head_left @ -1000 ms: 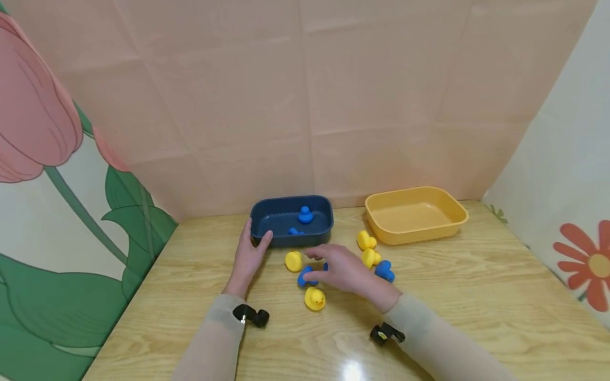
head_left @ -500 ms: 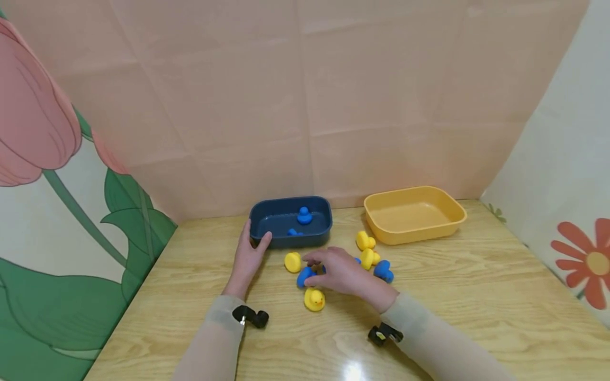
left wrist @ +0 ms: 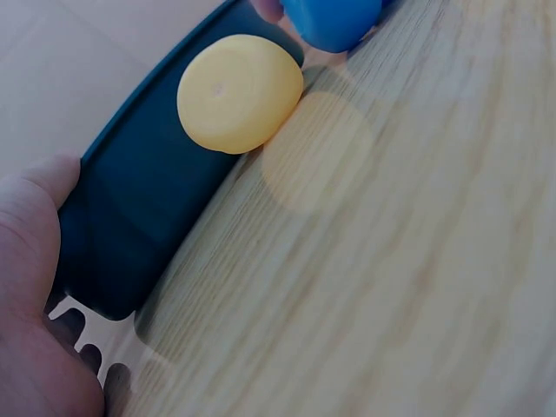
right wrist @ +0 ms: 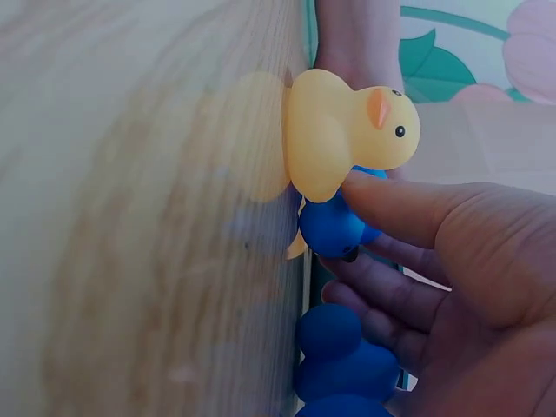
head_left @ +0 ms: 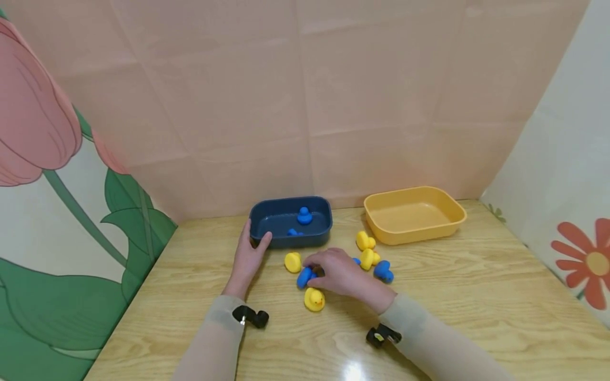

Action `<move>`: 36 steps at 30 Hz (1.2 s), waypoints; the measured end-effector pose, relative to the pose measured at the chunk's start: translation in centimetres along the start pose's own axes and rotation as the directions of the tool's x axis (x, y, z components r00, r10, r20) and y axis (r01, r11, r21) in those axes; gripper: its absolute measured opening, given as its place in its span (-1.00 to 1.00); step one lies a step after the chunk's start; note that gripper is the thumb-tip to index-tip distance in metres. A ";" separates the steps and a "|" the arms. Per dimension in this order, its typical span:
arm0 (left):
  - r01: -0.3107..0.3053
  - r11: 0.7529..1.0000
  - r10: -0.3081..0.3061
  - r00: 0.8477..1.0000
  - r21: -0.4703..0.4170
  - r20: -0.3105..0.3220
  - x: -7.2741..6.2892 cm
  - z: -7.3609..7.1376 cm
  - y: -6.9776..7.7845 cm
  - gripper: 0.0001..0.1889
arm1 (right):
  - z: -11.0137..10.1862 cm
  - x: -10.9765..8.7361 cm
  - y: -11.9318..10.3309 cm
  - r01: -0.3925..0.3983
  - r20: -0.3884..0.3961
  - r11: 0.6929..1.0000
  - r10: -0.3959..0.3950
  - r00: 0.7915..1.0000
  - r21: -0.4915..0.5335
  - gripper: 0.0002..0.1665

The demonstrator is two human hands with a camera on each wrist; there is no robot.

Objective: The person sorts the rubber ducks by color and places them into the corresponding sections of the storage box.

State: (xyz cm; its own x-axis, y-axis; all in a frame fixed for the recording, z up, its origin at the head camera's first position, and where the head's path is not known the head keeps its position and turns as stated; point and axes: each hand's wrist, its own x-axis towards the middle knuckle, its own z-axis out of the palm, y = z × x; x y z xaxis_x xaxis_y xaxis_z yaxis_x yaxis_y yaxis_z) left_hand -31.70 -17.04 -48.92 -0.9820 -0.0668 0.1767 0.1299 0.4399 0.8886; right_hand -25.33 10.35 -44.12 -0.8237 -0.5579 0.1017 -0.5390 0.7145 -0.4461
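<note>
In the head view, my left hand (head_left: 249,259) holds the left end of a dark blue tray (head_left: 290,242), its thumb at the front corner. Two blue ducks lie inside it, one being the blue duck (head_left: 304,216) at the right. My right hand (head_left: 338,272) pinches a blue rubber duck (head_left: 303,278) on the table between thumb and fingers. The right wrist view shows that duck (right wrist: 328,228) partly behind the thumb. Just in front of the hand sits a yellow duck (head_left: 314,299). Another yellow duck (head_left: 293,262) lies tipped, its flat base facing me, near the tray.
A yellow tray (head_left: 414,233) stands at the back right. Beside its near left corner lie two yellow ducks, an upper yellow duck (head_left: 365,241) and a lower yellow duck (head_left: 369,259), with a blue duck (head_left: 384,271) nearby. More blue shows partly behind my right hand. A pink-draped wall (head_left: 305,106) rises behind the table.
My right hand's thumb and fingers have closed in around the blue duck, which has turned slightly. The left hand and the dark blue tray stay where they were.
</note>
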 end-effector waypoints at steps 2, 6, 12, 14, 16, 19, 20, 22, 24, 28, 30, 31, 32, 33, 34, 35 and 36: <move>-0.002 1.000 0.002 1.000 0.004 0.001 0.0 0.0 0.0 0.04 | 0.0 0.0 0.0 0.002 0.001 1.000 -0.002 1.000 0.001 -0.56; -0.002 1.000 0.002 1.000 0.005 0.003 0.0 0.1 0.0 0.03 | 0.0 0.0 -0.1 -0.008 0.006 1.000 0.008 1.000 -0.004 -0.57; 0.000 1.000 0.000 1.000 0.002 -0.001 0.1 0.1 0.1 -0.02 | 0.1 0.0 -0.1 -0.022 0.011 0.999 0.022 1.000 -0.029 -0.59; -0.008 1.000 0.008 1.000 -0.001 -0.007 0.1 0.1 0.0 -0.02 | 0.2 0.0 -0.1 -0.018 0.007 0.999 0.019 1.000 -0.028 -0.60; -0.014 1.000 0.014 1.000 -0.001 -0.009 0.2 0.2 0.0 -0.03 | 0.2 0.0 0.0 -0.013 0.002 1.000 0.013 1.000 -0.020 -0.61; -0.018 1.000 0.018 1.000 0.000 -0.009 0.3 0.3 -0.1 -0.02 | 0.2 -0.1 0.2 -0.008 -0.003 1.000 0.008 1.000 -0.006 -0.62; -0.019 1.000 0.019 1.000 -0.002 -0.007 0.3 0.3 -0.1 -0.02 | 0.2 -0.1 0.2 -0.008 -0.006 1.000 0.008 1.000 0.002 -0.61; -0.018 1.000 0.018 1.000 -0.004 -0.003 0.2 0.3 -0.2 0.00 | 0.1 -0.1 0.2 -0.011 -0.015 1.000 0.012 1.000 0.020 -0.60; -0.016 1.000 0.016 1.000 -0.011 0.000 0.2 0.3 -0.2 0.01 | -0.1 -0.2 0.2 -0.014 -0.030 0.999 0.015 0.999 0.050 -0.58; -0.016 1.000 0.016 1.000 -0.013 -0.003 0.2 0.3 -0.2 0.03 | -1.0 -0.3 -0.2 -0.047 -0.070 0.992 0.056 0.996 0.116 -0.60; -0.016 1.000 0.016 1.000 -0.012 -0.005 0.2 0.3 -0.2 0.04 | -1.5 -0.1 -0.4 -0.067 -0.097 0.989 0.080 0.992 0.135 -0.61; -0.015 1.000 0.015 1.000 -0.011 -0.006 0.2 0.3 -0.3 0.04 | -1.6 0.0 -0.5 -0.083 -0.106 0.987 0.098 0.990 0.139 -0.61; -0.013 1.000 0.013 1.000 -0.006 -0.006 0.3 0.3 -0.3 0.05 | -1.8 0.2 -0.5 -0.090 -0.120 0.986 0.108 0.987 0.142 -0.61; -0.013 1.000 0.013 1.000 -0.005 -0.007 0.3 0.3 -0.4 0.04 | -2.0 0.3 -0.5 -0.095 -0.135 0.985 0.114 0.984 0.141 -0.60; -0.011 1.000 0.011 1.000 -0.004 -0.007 0.3 0.2 -0.4 0.03 | -2.2 0.4 -0.5 -0.101 -0.148 0.985 0.122 0.981 0.142 -0.59; -0.009 1.000 0.009 1.000 -0.003 -0.006 0.3 0.2 -0.3 0.02 | -2.4 0.6 -0.5 -0.102 -0.161 0.984 0.125 0.979 0.144 -0.58; -0.007 1.000 0.007 1.000 0.001 -0.006 0.3 0.2 -0.3 0.01 | -2.7 0.7 -0.5 -0.101 -0.175 0.985 0.125 0.977 0.141 -0.57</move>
State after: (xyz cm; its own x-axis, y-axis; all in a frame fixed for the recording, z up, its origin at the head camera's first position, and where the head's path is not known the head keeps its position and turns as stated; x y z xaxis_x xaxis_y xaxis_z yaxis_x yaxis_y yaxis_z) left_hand -32.07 -17.02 -49.26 -0.9803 -0.0694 0.1851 0.1363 0.4409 0.8871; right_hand -26.14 10.74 -41.44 -0.9026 -0.3816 0.1992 -0.4230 0.7007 -0.5745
